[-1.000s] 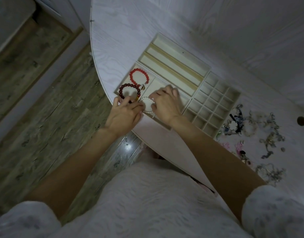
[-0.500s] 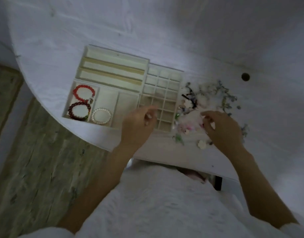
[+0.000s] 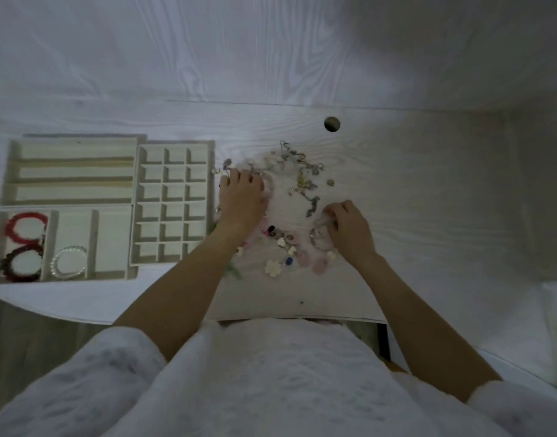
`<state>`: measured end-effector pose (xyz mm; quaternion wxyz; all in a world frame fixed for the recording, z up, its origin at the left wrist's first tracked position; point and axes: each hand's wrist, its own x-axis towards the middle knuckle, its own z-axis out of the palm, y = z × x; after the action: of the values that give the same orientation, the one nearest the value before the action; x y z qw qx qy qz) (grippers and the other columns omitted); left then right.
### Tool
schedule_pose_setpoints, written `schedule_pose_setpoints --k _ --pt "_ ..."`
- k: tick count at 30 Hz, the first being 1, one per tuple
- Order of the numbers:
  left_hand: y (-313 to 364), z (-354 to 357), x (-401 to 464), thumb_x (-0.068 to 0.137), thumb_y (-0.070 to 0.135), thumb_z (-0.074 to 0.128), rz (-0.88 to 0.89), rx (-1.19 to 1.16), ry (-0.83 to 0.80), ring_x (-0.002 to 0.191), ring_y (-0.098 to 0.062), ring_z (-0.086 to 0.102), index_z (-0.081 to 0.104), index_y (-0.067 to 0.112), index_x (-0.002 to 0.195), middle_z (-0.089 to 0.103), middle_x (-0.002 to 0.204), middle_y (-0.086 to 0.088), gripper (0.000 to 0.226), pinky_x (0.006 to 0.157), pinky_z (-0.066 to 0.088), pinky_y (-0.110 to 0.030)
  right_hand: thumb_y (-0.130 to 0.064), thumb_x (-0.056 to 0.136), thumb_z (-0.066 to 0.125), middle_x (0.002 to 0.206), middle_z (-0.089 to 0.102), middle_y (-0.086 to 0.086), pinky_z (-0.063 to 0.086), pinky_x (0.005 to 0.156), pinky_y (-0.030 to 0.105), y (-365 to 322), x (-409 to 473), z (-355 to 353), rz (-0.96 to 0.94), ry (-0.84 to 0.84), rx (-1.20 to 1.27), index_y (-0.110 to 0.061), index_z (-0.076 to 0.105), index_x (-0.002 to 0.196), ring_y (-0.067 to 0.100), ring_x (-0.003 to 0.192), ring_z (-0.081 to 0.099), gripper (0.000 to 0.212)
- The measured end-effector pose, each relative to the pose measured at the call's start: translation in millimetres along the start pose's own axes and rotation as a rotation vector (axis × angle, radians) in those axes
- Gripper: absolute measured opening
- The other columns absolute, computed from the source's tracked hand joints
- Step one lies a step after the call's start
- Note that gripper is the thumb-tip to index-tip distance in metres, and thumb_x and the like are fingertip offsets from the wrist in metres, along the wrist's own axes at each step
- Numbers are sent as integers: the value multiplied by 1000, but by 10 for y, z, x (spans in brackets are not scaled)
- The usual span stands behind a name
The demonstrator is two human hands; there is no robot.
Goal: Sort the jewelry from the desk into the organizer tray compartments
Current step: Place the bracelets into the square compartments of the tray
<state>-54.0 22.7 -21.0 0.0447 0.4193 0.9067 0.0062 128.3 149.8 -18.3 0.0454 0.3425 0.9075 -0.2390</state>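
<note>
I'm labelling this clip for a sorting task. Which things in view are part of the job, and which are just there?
Part of the job:
jewelry pile
organizer tray
red bracelet
dark bracelet
pearl bracelet
left hand
right hand

Just there:
desk
cable hole

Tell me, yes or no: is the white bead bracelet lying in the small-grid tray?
No, the white bead bracelet lies in the bracelet tray.

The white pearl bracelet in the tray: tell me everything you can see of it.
The white pearl bracelet is a closed ring of small, pale, glossy beads, lying flat in the middle compartment of the tray's front-left section, near its front wall. It lies alone there; the two red bracelets occupy the next compartment. Neither hand touches it. Motion blur hides finer detail.
</note>
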Motion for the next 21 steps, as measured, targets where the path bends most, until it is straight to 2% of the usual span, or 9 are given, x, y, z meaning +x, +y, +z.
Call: schedule_pose_setpoints --k 3,5,7,10,12,14,16,19,21 --pt "64 75 22 97 27 44 12 49 -1 107 -29 46 61 9 108 58 114 -10 27 89 32 -37 -5 89 55 97 56 19 41 61 35 -46 118 -15 -64 47 9 -2 63 101 35 87 54 15" --pt "54 90 -8 100 26 41 54 69 1 106 -28 47 58 9 110 58 115 -9 26 90 31 -38 -4 87 57 96 57 17 42 60 35 -133 176 -30 -123 87 4 -4 64 101 35 88 54 16" --pt "26 -8 -52 98 25 44 92 -81 78 96 -30 53 60 7 101 64 99 -11 24 85 31 -38 -5 84 61 106 56 16 42 69 33 -279 254 -65 -183 76 71 -7 62 111 33 97 52 27" --pt "-64 -305 -130 93 30 43 218 -303 222 68 -27 59 60 7 87 63 71 -8 29 65 35 -31 -17 85 67 126 51 11 33 87 24 -604 394 -149 -274 -80 235 -15 50 132 26 115 44 49" --pt "-158 -545 -226 94 32 44 246 -508 222 65 -20 59 60 8 91 64 73 -4 28 57 36 -25 -18 86 67 124 54 12 34 85 22 -835 454 -179 -328 -193 335 -12 54 127 23 111 47 44" --pt "-253 -737 -357 95 31 50 158 -767 172 72 -8 61 58 11 95 65 82 3 21 60 44 -21 -18 88 64 105 63 14 38 70 23 -1011 445 -180 -298 -275 436 -6 63 108 20 90 55 23" --pt "-397 -811 -515 95 21 56 15 -968 162 76 0 60 55 14 95 62 83 11 7 66 47 -16 -19 90 62 89 63 18 40 63 24 -1168 387 -158 -219 -336 540 -2 61 94 17 74 53 18" --pt "-655 -745 -715 95 13 56 -237 -1211 147 74 -4 59 54 12 97 59 82 2 3 69 50 -21 -11 93 56 85 63 12 54 73 30 -1374 264 -115 -85 -446 844 -4 60 91 19 77 64 8" --pt "-807 -670 -831 95 11 55 -387 -1355 124 73 -8 57 55 13 95 56 80 -4 2 71 49 -25 -8 96 52 89 66 13 56 70 27 -1513 204 -97 12 -498 995 -2 61 96 22 77 67 11"
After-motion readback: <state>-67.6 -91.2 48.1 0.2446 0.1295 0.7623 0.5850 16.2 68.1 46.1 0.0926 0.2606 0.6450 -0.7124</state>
